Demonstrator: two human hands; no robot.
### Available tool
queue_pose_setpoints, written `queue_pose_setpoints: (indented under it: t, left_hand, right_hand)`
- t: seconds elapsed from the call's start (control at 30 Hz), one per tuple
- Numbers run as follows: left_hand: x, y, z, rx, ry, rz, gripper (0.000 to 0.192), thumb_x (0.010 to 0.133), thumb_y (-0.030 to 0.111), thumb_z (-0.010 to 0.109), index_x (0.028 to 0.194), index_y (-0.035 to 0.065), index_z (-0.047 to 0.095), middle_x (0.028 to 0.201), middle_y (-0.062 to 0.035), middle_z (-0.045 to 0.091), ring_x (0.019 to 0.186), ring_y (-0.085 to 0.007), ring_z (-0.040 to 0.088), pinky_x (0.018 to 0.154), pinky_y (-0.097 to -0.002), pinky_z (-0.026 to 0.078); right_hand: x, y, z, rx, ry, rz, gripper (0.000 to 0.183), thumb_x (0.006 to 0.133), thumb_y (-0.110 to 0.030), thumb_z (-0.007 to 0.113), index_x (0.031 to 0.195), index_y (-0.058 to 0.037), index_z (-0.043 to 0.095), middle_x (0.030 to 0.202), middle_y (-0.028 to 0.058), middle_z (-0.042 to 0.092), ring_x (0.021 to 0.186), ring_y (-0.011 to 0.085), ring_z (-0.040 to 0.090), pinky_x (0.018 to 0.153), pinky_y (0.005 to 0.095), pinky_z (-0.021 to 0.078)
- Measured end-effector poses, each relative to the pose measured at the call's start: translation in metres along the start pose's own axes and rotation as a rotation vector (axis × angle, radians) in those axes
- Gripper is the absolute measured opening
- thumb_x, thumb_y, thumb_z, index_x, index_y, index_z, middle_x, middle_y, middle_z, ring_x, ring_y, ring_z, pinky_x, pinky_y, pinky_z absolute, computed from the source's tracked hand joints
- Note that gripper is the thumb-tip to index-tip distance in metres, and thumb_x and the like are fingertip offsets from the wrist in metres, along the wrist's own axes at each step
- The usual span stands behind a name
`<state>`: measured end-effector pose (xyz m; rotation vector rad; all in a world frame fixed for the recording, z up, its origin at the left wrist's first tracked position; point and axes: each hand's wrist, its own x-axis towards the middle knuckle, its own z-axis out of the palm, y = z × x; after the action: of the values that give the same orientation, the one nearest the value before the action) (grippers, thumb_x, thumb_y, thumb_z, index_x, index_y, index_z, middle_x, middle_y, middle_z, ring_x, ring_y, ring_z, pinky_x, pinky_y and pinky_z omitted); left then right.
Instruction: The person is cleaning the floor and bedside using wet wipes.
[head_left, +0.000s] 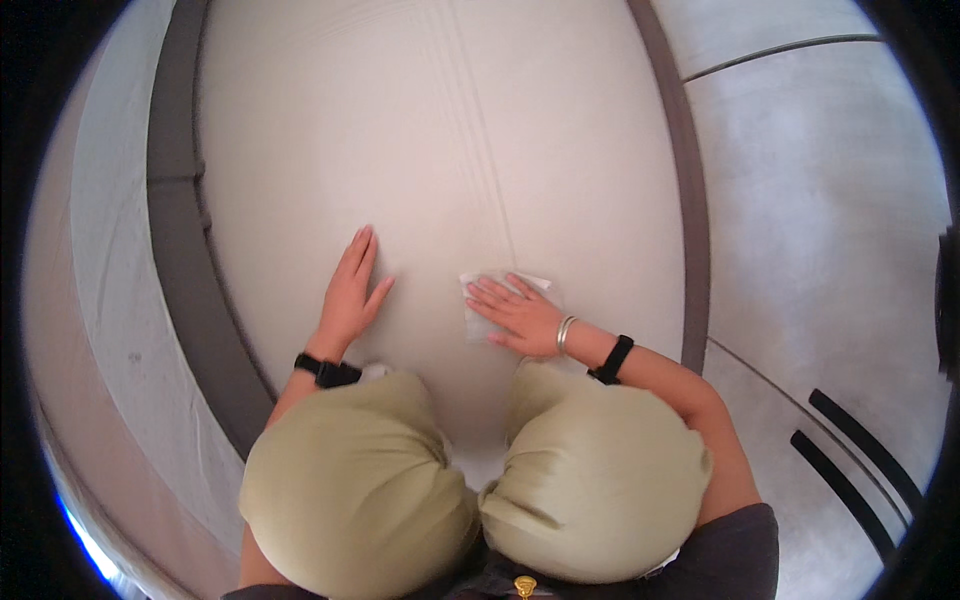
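My right hand (517, 311) lies flat, fingers spread, on a thin whitish wipe or cloth (478, 326) pressed against the pale floor (405, 165). Its palm and fingers hide most of the wipe, whose corners stick out past the fingertips and below the thumb. To the left, my left hand (351, 281) rests palm down on the bare floor, thumb held away from the fingers, nothing in it. Both wrists carry black bands, and a silver bangle circles the right one. My bent knees (360, 480) in khaki trousers fill the lower middle, between the forearms.
Grey cabinet fronts (810, 187) with a brown plinth (694, 225) run along the right. Two black handles (855, 480) are at lower right. A dark grey base strip (176, 247) and a pale panel (112, 262) border the left. Faint streaks (480, 135) mark the floor ahead.
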<state>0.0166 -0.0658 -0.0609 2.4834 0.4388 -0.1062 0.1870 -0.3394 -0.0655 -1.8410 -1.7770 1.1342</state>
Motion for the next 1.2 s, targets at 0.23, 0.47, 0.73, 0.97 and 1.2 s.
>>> queue_pose_setpoints:
  t: [0.23, 0.47, 0.73, 0.97, 1.2]
  left_hand:
    - [0.026, 0.037, 0.015, 0.089, 0.001, 0.572, 0.028, 0.08, 0.007, 0.057, 0.108, 0.0008, 0.059, 0.127, -0.0137, 0.054, 0.125, -0.0282, 0.046, 0.104, -0.0395, 0.04]
    - [0.066, 0.095, 0.092, 0.258, -0.027, 1.332, 0.021, 0.083, 0.015, 0.053, 0.1, 0.0067, 0.062, 0.119, -0.0049, 0.058, 0.119, -0.02, 0.049, 0.103, -0.0352, 0.039]
    - [0.088, 0.11, 0.119, 0.56, -0.042, 1.469, 0.02, 0.085, 0.021, 0.051, 0.101, 0.0113, 0.059, 0.113, -0.0008, 0.056, 0.116, -0.0168, 0.046, 0.099, -0.0343, 0.037]
    - [0.07, 0.089, 0.131, 0.049, -0.102, 1.067, 0.055, 0.093, 0.041, 0.047, 0.139, 0.0126, 0.039, 0.148, -0.0061, 0.033, 0.14, -0.0227, 0.025, 0.117, -0.0441, 0.015]
    - [0.085, 0.042, 0.074, 0.054, -0.007, 0.515, 0.079, 0.084, 0.055, 0.054, 0.147, 0.0139, 0.03, 0.153, -0.0087, 0.025, 0.143, -0.0295, 0.019, 0.117, -0.0493, 0.011]
  right_hand:
    - [-0.031, -0.008, -0.058, 0.776, 0.936, 0.306, 0.026, 0.098, -0.014, 0.046, 0.09, 0.0031, 0.064, 0.099, 0.0111, 0.069, 0.097, 0.0175, 0.062, 0.091, 0.0309, 0.0457]
    - [-0.062, -0.025, -0.07, 0.619, 0.977, 0.468, 0.029, 0.099, -0.012, 0.041, 0.089, 0.0035, 0.062, 0.099, 0.0125, 0.067, 0.098, 0.0192, 0.061, 0.092, 0.0321, 0.0437]
    - [-0.077, -0.022, -0.072, 0.479, 0.936, 0.569, 0.03, 0.099, -0.015, 0.04, 0.083, 0.0027, 0.059, 0.099, 0.0123, 0.067, 0.097, 0.02, 0.06, 0.091, 0.0316, 0.0429]
    - [-0.064, -0.007, -0.079, 0.476, 0.978, 0.559, 0.034, 0.1, -0.017, 0.037, 0.085, 0.0032, 0.06, 0.096, 0.0127, 0.066, 0.094, 0.0198, 0.06, 0.089, 0.0331, 0.0455]
    - [-0.032, -0.009, -0.08, 0.493, 0.914, 0.542, 0.035, 0.101, -0.018, 0.037, 0.086, 0.0024, 0.061, 0.097, 0.013, 0.066, 0.097, 0.021, 0.06, 0.092, 0.0346, 0.0453]
